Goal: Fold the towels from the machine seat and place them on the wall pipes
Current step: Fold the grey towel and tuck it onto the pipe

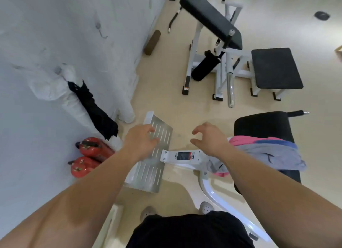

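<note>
Both hands are out in front, apart from each other and holding nothing. The left hand (141,139) hovers with loosely curled fingers over the slotted metal footplate (159,155). The right hand (209,139), its fingers just as loose, hangs just beside the near edge of the towels (268,151). These lie in a rumpled, overlapping heap of pink, grey and a little blue on the black machine seat (262,125), and a grey corner droops off the seat toward the white machine frame (187,156). Because the layers are tangled, pulling at one probably drags the others with it, and a towel could slip off the seat onto the floor (185,114). The hanging corner could also catch on the frame's bolted bracket. No worktop is near, so the folding likely happens in the air or on the crowded seat, which invites an uneven fold with ends trailing low. Across from the seat, the wall pipes (74,101) are wrapped in white, run at a slant and already carry a dark cloth (92,109). A loosely folded towel laid there may slide along or drop onto the red fire extinguishers (90,155) below. The frame's curved tube runs close by the person's feet, so turning from seat to wall with the arms full risks a stumble.
</note>
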Available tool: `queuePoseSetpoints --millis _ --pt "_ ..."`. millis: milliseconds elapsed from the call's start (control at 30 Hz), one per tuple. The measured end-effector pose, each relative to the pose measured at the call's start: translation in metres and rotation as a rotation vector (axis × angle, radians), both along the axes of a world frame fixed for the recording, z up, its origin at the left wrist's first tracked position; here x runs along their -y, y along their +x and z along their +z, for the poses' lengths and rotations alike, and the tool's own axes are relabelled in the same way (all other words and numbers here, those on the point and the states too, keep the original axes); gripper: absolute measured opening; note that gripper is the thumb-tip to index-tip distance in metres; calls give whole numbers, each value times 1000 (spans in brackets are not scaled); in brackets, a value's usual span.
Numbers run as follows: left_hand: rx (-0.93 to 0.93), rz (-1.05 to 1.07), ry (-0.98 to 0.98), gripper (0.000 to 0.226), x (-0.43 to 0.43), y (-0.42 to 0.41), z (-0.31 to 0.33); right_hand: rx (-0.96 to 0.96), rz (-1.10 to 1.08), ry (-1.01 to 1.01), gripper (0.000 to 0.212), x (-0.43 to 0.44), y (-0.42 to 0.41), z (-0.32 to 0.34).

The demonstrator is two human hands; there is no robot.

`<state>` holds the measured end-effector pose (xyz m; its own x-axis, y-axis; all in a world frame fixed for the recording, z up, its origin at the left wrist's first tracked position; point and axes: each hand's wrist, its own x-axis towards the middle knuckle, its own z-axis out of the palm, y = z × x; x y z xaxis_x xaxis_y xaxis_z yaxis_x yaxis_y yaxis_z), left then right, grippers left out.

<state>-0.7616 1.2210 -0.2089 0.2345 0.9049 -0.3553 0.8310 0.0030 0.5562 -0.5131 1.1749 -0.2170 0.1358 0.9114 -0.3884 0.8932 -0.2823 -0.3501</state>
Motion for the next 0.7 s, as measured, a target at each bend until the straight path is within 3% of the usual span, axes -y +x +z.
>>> queuePoseSetpoints --millis 200,467,700 --pt "-62 -187 -38 42 20 129 -23 82 -141 -83 32 68 124 -25" --pt "-165 -330 -155 47 63 315 -60 198 -63 -121 41 123 288 -69" --pt "-236 -447 -217 59 75 409 -100 225 -44 -82 46 121 350 -101"
